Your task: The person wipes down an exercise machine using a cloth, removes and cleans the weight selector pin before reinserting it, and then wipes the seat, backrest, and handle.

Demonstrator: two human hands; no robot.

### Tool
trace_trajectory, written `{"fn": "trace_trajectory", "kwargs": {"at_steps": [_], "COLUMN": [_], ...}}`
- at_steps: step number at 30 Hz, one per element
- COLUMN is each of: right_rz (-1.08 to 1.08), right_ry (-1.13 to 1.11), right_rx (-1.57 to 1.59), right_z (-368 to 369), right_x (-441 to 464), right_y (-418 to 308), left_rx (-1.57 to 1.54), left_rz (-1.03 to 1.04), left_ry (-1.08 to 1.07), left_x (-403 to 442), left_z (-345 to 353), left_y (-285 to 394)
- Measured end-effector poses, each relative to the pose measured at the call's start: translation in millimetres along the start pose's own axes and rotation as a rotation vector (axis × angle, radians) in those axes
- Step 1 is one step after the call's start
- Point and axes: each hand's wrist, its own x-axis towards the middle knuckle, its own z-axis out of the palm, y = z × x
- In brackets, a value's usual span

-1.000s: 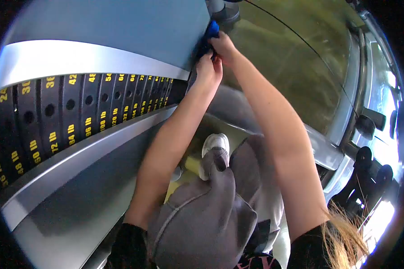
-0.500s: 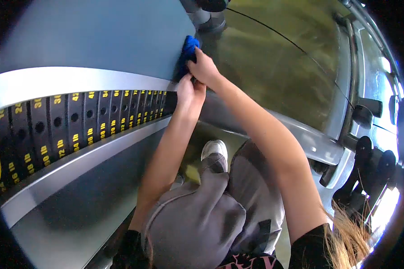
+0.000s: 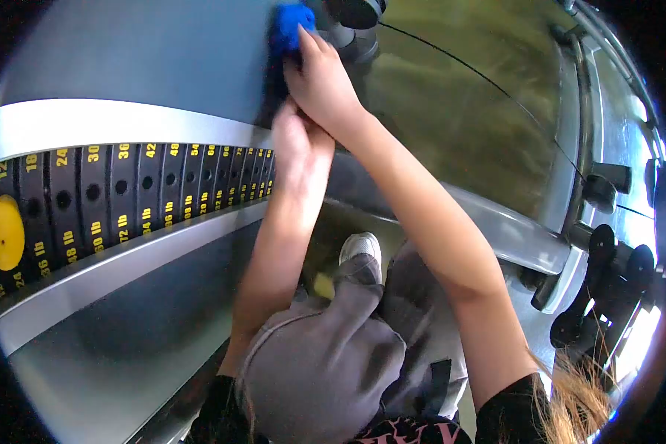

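A bright blue cloth point(image 3: 291, 24) is pressed against the grey panel point(image 3: 140, 52) of a weight machine, close to its right edge. My right hand point(image 3: 323, 81) is closed on the cloth, its fingers bent over the lower part. Just below it, my left hand point(image 3: 294, 140) lies against the right wrist, near the panel's edge. Its fingers are mostly hidden behind the right hand, so whether they grip the cloth does not show. Beneath the panel's white edge strip point(image 3: 126, 122) is a black weight stack point(image 3: 122, 189) with yellow numbers.
A round yellow knob point(image 3: 4, 233) sits at the left end of the stack. A thin black cable point(image 3: 466, 63) crosses above the greenish floor. Grey machine frame point(image 3: 510, 233) runs along the right, with black rollers point(image 3: 603, 192). My shoe point(image 3: 361, 248) stands below my hands.
Both hands have moved up and slightly left along the panel's edge, taking the blue cloth with them. The view has shifted a little, and the yellow knob now shows fully.
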Motion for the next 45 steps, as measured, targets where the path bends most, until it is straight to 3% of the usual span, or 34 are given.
{"fn": "trace_trajectory", "kwargs": {"at_steps": [3,6,9,11,12,13,15,16,20,22,23,25,29,31,34,37,39,41,44,45], "right_rz": [0.333,0.487,0.304,0.081,-0.008,-0.098,-0.247,-0.267,-0.101,0.11,0.183,0.371,0.375,0.486,0.436,0.278,0.095,0.061,0.047,-0.009], "right_ry": [-0.345,-0.395,-0.259,-0.13,-0.124,-0.113,0.07,0.058,-0.048,-0.244,-0.346,-0.689,-0.829,-0.823,-0.843,-0.888,-0.922,-0.945,-0.916,-0.877], "right_rx": [-0.015,0.006,-0.048,-0.035,-0.041,-0.047,0.031,0.006,-0.033,-0.06,-0.091,-0.129,-0.18,-0.167,-0.227,-0.362,-0.511,-0.517,-0.461,-0.506], "right_z": [-1,7,5,-8,-19,-27,-30,-30,-20,-11,-11,-22,-52,-59,-54,-43,-34,-23,-16,-13], "right_x": [-40,-65,-47,-15,4,18,25,24,-11,-45,-63,-80,-95,-101,-124,-141,-139,-148,-161,-167], "right_y": [33,41,22,-18,-45,-70,-101,-103,-66,-31,-13,17,41,46,48,34,10,5,4,7], "left_rx": [-0.026,-0.087,-0.095,0.024,0.023,0.088,-0.095,-0.056,0.071,0.136,0.028,-0.083,-0.162,0.006,0.284,0.434,0.421,0.406,-0.009,0.666], "left_rz": [-0.098,-0.106,-0.096,-0.043,-0.011,0.081,0.056,0.081,0.071,-0.039,-0.097,-0.112,-0.155,-0.163,-0.073,0.003,0.004,0.02,-0.045,0.071], "left_ry": [0.153,0.259,0.378,0.279,0.072,0.087,-0.178,-0.177,0.048,0.221,0.232,0.499,0.486,0.504,0.418,0.477,0.548,0.625,0.3,0.183], "left_x": [18,17,-6,-28,-34,-52,-63,-65,-58,-49,-41,-47,-80,-89,-101,-104,-106,-109,-100,-93], "left_z": [-67,-91,-28,19,26,53,52,50,28,-8,-47,-76,-123,-128,-142,-168,-170,-166,-224,-258], "left_y": [-40,-49,-14,16,30,42,60,58,31,11,-2,-33,-69,-70,-68,-72,-74,-81,-99,-103]}}
